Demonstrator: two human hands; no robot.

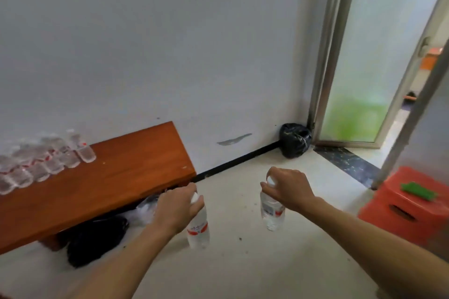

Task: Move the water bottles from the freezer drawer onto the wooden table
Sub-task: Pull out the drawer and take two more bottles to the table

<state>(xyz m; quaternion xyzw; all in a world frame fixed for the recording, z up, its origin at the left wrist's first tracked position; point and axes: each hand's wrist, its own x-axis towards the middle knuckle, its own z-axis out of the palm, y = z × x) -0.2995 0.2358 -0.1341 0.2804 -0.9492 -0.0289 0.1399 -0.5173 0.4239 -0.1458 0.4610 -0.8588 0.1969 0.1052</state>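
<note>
My left hand (178, 209) grips a clear water bottle (198, 230) by its white cap; the bottle hangs upright above the floor, red and white label showing. My right hand (288, 189) holds a second water bottle (272, 213) the same way, by the cap. To the left stands the low wooden table (126, 172) against the white wall. Several water bottles (43, 165) lie in rows at its far left end. Both hands are to the right of the table's near corner. The freezer drawer is not in view.
Black bags (94, 240) and clear plastic lie on the floor under the table. A tied black rubbish bag (295, 139) sits in the wall corner. A frosted glass door (359, 60) stands open at the right. A red plastic stool (408, 204) holds a green object (418, 190).
</note>
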